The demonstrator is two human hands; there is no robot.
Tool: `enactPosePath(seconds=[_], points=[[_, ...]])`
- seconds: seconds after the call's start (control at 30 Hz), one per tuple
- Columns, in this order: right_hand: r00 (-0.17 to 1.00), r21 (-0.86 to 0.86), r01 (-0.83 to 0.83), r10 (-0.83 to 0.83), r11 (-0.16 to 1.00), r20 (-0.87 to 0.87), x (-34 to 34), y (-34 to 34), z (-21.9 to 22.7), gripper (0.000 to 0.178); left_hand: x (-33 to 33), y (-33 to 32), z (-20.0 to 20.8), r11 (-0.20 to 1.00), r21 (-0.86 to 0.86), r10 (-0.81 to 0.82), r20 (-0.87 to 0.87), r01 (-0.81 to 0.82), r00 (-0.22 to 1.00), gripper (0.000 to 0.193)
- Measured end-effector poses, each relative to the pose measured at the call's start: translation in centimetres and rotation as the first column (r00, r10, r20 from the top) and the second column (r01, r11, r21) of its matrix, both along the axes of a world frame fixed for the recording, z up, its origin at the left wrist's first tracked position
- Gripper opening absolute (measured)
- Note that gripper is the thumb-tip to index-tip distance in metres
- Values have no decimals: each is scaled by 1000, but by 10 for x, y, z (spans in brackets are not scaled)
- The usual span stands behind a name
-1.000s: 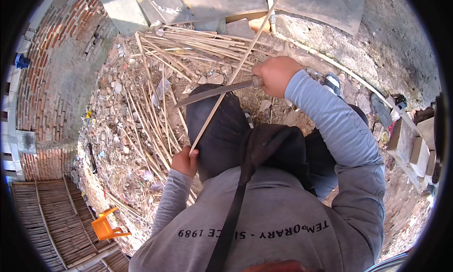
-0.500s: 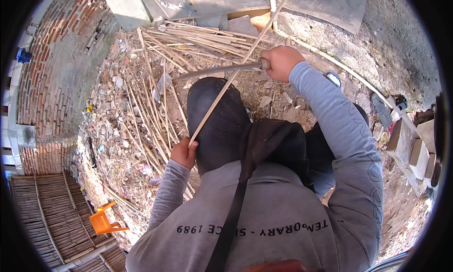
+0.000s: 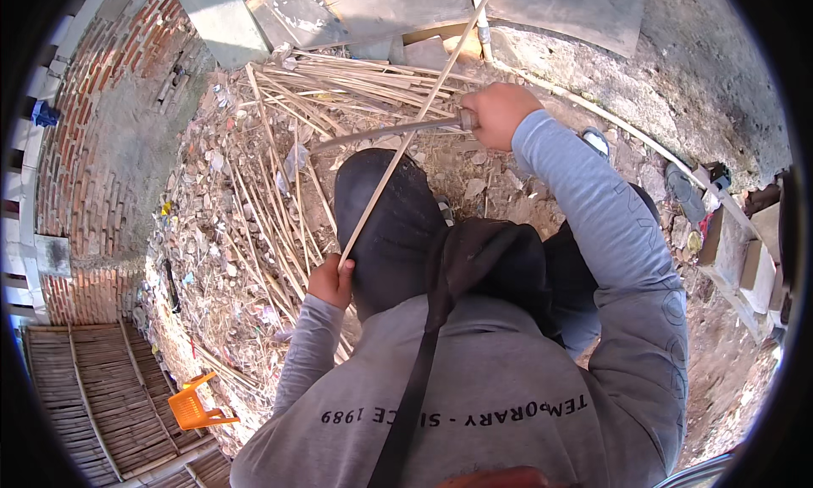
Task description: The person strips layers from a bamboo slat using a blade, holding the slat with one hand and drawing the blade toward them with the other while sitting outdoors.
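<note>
A long, thin bamboo strip (image 3: 377, 192) slants from beside my left thigh up past the far end of the leg. Near its lower end, my left hand (image 3: 330, 282) is closed around it, thumb along the strip. My right hand (image 3: 501, 115) grips the handle of a machete (image 3: 364, 135), whose dark blade points left. Blade and strip cross just beyond my bent left knee (image 3: 381, 170); whether they touch I cannot tell.
Many bamboo strips (image 3: 356, 77) lie heaped ahead, with others (image 3: 271, 209) strewn on the littered ground to the left. An orange plastic chair (image 3: 199, 403) stands at lower left, near a bamboo slat panel (image 3: 93, 395). Brick wall (image 3: 102, 149) rises at left; sandals (image 3: 684, 192) lie right.
The strip's far end has swung slightly left. My right hand and the machete have shifted a little left and nearer. The left hand keeps its hold, and the whole view has tilted slightly.
</note>
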State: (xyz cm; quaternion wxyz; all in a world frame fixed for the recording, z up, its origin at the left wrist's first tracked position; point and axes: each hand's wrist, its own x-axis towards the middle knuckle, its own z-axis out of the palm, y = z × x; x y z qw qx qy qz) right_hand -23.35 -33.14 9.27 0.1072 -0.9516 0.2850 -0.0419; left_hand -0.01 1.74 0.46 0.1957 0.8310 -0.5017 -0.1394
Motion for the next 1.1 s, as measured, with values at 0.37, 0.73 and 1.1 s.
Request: enactPosePath(seconds=[0.37, 0.73, 1.1], points=[[999, -97, -28, 32, 995, 42, 9, -2, -16, 24, 0, 0, 14, 998, 55, 6, -27, -4, 1000, 49], [996, 20, 91, -91, 996, 0, 6, -5, -9, 29, 1, 2, 5, 1000, -24, 10, 44, -9, 999, 47], [967, -1, 226, -224, 974, 117, -5, -27, -13, 33, 12, 0, 11, 999, 46, -9, -6, 10, 1000, 48]])
